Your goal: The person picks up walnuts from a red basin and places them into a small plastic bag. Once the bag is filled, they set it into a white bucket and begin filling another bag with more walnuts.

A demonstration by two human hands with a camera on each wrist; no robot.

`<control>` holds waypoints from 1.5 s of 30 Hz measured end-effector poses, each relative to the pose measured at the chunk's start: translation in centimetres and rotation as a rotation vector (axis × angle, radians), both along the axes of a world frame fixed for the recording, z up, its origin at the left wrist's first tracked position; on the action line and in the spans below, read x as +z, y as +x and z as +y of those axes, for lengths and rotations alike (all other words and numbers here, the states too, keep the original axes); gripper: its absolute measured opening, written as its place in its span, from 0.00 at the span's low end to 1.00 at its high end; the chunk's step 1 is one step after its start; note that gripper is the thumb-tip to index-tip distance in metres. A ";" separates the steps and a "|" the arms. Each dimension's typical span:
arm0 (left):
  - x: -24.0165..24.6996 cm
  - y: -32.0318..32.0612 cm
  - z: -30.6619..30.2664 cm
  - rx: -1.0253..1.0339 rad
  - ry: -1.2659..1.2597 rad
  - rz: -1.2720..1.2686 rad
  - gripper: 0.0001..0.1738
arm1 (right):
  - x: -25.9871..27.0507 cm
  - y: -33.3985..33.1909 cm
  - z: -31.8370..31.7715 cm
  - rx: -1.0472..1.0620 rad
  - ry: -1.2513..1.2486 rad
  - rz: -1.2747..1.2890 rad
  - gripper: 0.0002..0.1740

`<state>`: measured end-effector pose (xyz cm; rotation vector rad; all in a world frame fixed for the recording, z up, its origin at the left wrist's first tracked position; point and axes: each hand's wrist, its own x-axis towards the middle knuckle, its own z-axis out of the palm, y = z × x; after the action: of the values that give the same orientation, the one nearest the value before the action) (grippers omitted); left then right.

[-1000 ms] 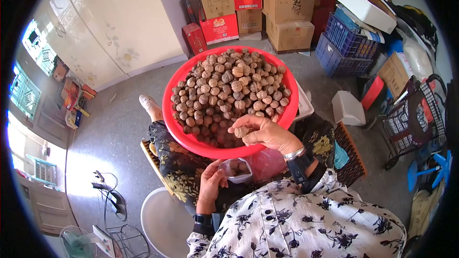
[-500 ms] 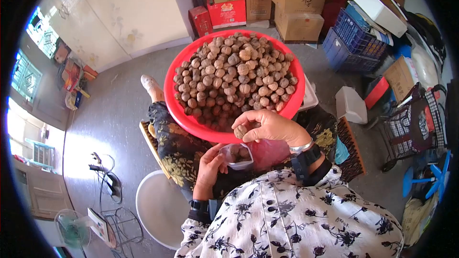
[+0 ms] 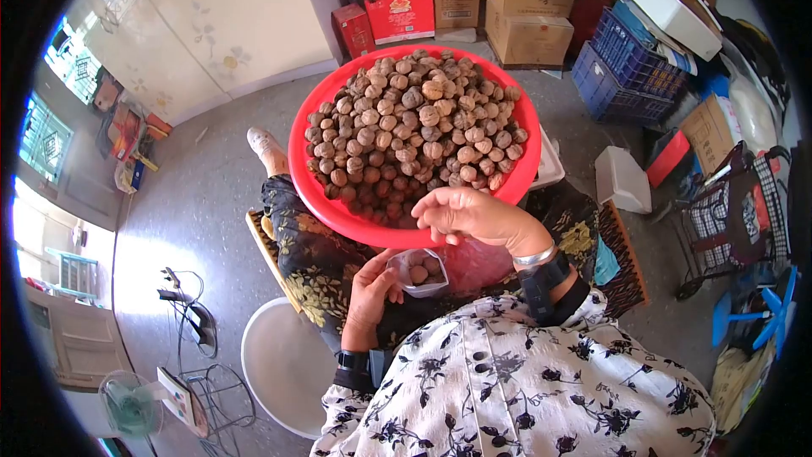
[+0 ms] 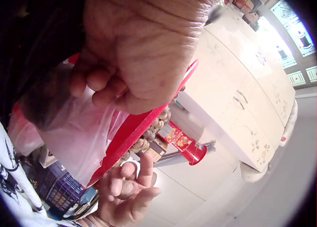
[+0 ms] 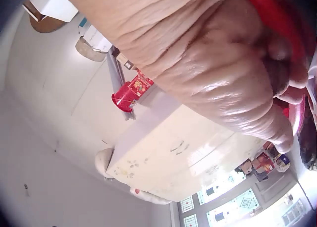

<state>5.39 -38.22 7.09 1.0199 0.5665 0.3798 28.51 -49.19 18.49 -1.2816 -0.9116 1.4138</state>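
Note:
My left hand [image 3: 367, 298] pinches the rim of a clear plastic bag [image 3: 425, 291] on the lap, with several walnuts [image 3: 420, 271] inside. Its translucent side [image 4: 79, 138] hangs below the fingers in the left wrist view. Just above and right of the bag's mouth, my right hand [image 3: 484, 218] hovers at the near rim of a red basin [image 3: 533, 148]. Curled fingers hold a walnut [image 4: 128, 188] against the palm, seen in the left wrist view; the head view hides it behind the hand. A heap of walnuts [image 3: 414, 123] fills the basin.
A white bucket [image 3: 288, 372] stands on the floor at the left, near black cables [image 3: 190, 322]. Cardboard boxes [image 3: 531, 13], blue crates [image 3: 622, 76] and a checked trolley bag [image 3: 732, 216] line the back and right. A pale cabinet [image 3: 228, 17] stands at back left.
The walnut pinched at the right fingertips has left them, and the right hand has risen slightly. Walnuts show more plainly in the bag. My left hand keeps its grip.

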 end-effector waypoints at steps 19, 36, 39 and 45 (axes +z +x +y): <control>0.4 0.0 -0.2 0.004 0.013 0.031 0.22 | 0.1 0.3 -0.4 -0.054 0.201 0.485 0.17; 0.4 0.0 -0.2 0.010 -0.017 0.020 0.22 | 0.0 0.4 -0.6 -0.063 0.097 0.529 0.18; 0.4 0.0 -0.2 0.016 -0.021 0.016 0.22 | 0.3 0.6 -0.7 -0.057 0.078 0.433 0.18; 0.2 -0.1 -0.1 0.004 -0.018 -0.007 0.22 | 1.2 0.0 -1.0 0.010 0.044 0.234 0.17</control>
<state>5.27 -38.34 7.29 0.9999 0.5646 0.3815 28.54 -50.18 19.65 -1.0546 -0.7870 1.5073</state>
